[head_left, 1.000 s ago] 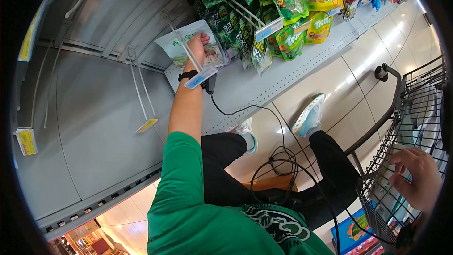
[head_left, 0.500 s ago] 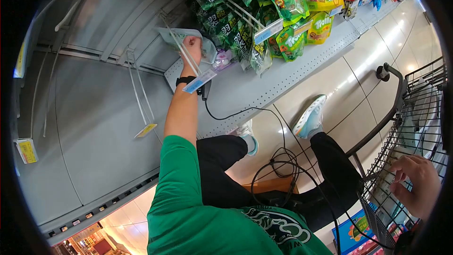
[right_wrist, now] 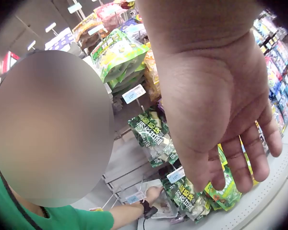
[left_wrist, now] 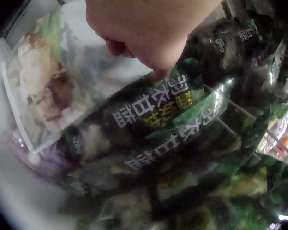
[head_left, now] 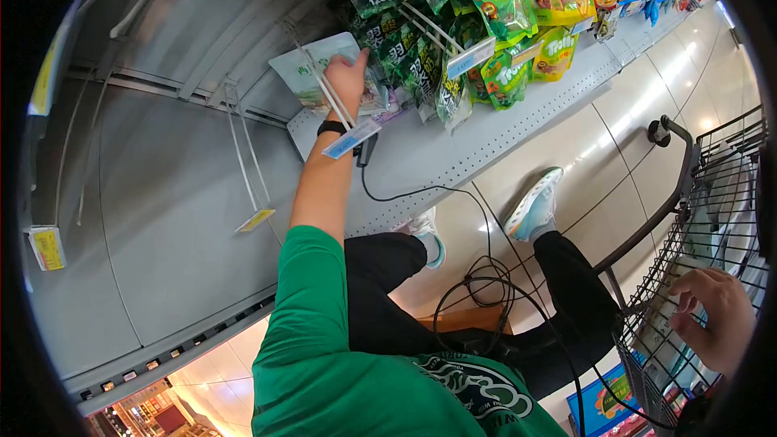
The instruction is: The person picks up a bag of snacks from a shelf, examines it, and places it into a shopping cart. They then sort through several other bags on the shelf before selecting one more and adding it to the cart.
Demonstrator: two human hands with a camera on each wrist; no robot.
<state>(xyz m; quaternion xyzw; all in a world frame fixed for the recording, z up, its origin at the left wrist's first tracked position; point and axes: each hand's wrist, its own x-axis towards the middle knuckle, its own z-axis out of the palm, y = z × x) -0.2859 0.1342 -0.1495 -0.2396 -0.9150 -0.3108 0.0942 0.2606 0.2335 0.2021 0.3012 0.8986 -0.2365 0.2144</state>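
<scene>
A white and green food bag point(head_left: 312, 73) lies at the inner end of the low shelf. My left hand point(head_left: 346, 85) is over its upper right part, reaching in behind a hanging price tag point(head_left: 351, 137). In the left wrist view the curled fingers of my left hand point(left_wrist: 144, 28) grip the white bag point(left_wrist: 53, 86); the exact pinch is hidden. Dark green bags point(left_wrist: 153, 110) are right beside that hand. My right hand point(head_left: 714, 316) is above the cart, holding nothing; its fingers look relaxed in the right wrist view, palm point(right_wrist: 221, 105) showing.
A wire cart point(head_left: 720, 218) with packages stands at the right. Green and yellow pouches point(head_left: 506, 77) hang from hooks over the perforated shelf point(head_left: 486, 133). A looped black cable point(head_left: 477, 279) runs between the legs. Bare hooks stick out at the left.
The white bag, seen tilted and folded back half a second ago, faces upward again. My left hand has moved slightly right with it. My right hand has hardly moved.
</scene>
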